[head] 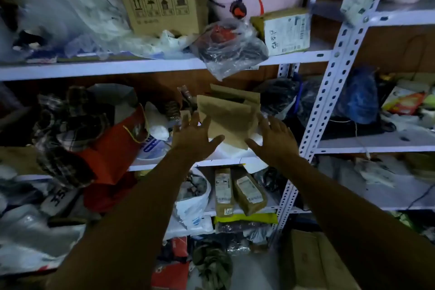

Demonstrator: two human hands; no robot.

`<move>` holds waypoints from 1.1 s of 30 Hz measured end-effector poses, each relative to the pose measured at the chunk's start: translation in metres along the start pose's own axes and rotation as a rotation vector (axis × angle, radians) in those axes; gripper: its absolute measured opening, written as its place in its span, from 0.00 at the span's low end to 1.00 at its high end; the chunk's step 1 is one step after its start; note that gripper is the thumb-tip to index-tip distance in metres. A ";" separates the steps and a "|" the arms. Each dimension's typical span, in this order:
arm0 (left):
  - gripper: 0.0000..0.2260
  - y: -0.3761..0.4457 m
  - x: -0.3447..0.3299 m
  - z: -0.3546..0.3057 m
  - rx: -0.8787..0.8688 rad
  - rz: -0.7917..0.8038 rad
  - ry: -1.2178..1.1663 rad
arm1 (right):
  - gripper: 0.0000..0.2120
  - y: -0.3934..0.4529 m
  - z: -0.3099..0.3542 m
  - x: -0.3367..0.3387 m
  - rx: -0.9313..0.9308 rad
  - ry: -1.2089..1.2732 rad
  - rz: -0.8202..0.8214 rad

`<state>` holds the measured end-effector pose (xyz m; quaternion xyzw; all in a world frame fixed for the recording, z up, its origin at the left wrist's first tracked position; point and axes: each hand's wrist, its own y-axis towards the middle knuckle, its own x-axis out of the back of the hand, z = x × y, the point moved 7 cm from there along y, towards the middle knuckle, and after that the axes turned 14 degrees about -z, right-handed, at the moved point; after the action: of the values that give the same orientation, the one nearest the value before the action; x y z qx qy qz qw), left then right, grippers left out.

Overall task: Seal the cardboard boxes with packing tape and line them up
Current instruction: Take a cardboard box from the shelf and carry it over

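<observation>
Both my hands reach forward with fingers spread and straight, holding nothing: my left hand (193, 134) at the left side of a small cardboard box (229, 116), my right hand (274, 136) just beside its right side. Whether either palm touches the card I cannot tell. That box sits tilted on the middle shelf (164, 166) of a white metal rack, near the shelf's front edge, on crumpled white plastic. It is plain brown corrugated card, matte, with loose flaps standing open on top. I judge it light and fairly stiff but easy to dent, best held flat-palmed by its two opposite sides.
</observation>
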<state>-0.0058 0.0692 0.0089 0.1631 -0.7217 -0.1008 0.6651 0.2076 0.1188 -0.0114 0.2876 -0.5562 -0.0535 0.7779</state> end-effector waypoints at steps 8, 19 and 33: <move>0.44 0.076 -0.046 0.048 0.113 -0.169 -0.413 | 0.48 0.050 -0.025 -0.050 -0.248 0.365 -0.122; 0.50 0.123 -0.124 0.062 0.434 -0.071 -1.058 | 0.55 0.085 -0.036 -0.117 -0.433 0.769 -0.027; 0.30 0.119 -0.123 0.037 0.545 -0.293 -1.216 | 0.53 0.087 -0.041 -0.121 -0.479 0.918 -0.122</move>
<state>-0.0472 0.2226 -0.0657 0.3353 -0.9372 -0.0783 0.0560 0.1782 0.2555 -0.0775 0.1273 -0.1124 -0.0931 0.9811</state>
